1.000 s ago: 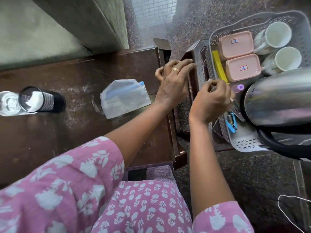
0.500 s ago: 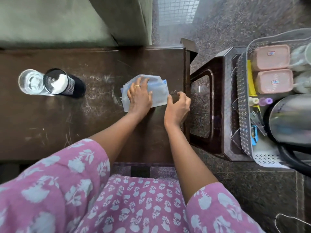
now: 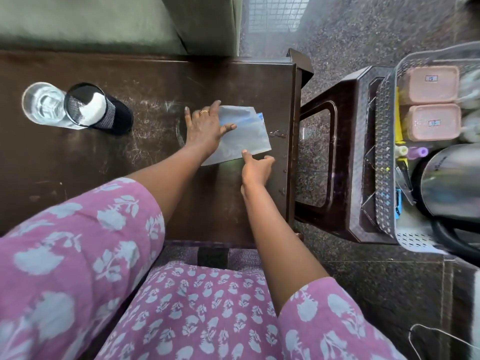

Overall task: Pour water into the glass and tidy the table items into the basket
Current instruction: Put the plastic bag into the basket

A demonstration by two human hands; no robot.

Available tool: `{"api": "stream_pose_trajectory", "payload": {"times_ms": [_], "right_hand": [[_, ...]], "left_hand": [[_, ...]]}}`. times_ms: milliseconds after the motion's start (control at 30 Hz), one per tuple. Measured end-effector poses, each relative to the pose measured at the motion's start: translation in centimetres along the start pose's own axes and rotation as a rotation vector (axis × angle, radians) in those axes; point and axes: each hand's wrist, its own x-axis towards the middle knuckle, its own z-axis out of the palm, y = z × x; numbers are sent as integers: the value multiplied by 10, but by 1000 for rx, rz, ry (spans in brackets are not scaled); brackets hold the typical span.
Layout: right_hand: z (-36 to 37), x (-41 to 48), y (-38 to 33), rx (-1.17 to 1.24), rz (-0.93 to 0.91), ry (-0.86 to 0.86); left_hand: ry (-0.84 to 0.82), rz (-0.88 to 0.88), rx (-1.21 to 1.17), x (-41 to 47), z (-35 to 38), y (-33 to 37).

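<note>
A pale blue-grey envelope packet (image 3: pixel 246 136) lies flat on the dark wooden table (image 3: pixel 145 157) near its right edge. My left hand (image 3: pixel 205 127) rests flat on the packet's left part, fingers spread. My right hand (image 3: pixel 257 168) touches the packet's near edge with straight fingertips. A glass (image 3: pixel 42 103) with water stands at the far left of the table, touching a black mesh cup (image 3: pixel 97 107) with something white inside. The grey basket (image 3: pixel 389 162) sits on a brown stool (image 3: pixel 337 157) to the right, holding a steel kettle (image 3: pixel 452 178), two pink boxes (image 3: pixel 431 102) and small items.
A gap of speckled floor (image 3: pixel 358 35) separates table and stool. A green wall (image 3: pixel 104 19) runs behind the table. A small chain or clip (image 3: pixel 278 133) lies by the table's right edge. A thin white wire (image 3: pixel 426 339) lies on the floor at bottom right.
A second ago both hands were at the basket; they came back to the table. Since half a second ago my left hand slid left on the packet and my right hand reached its near edge.
</note>
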Motion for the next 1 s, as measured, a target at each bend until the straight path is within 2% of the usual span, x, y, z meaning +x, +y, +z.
{"api": "stream_pose_trajectory", "payload": {"times_ms": [100,200,333,433,767,1000], "right_hand": [[4,-6,5,132,63,-96],[5,-11,5,203,95,-119],[-1,-11,3,191,-14,-89],[-10,-11,-4,189,-111,-43],[-67,-16,-52,295,-280,163],[-137,-9,-109,573,-397,378]], "left_hand": [[0,-9,-47,-12,7,-7],[13,-43,-174,-27,13,-12],[54,-170,-435,-42,21,-6],[117,-213,-540,-46,21,4],[285,-140,-768,-32,-11,78],[185,19,-834,-22,-55,162]]}}
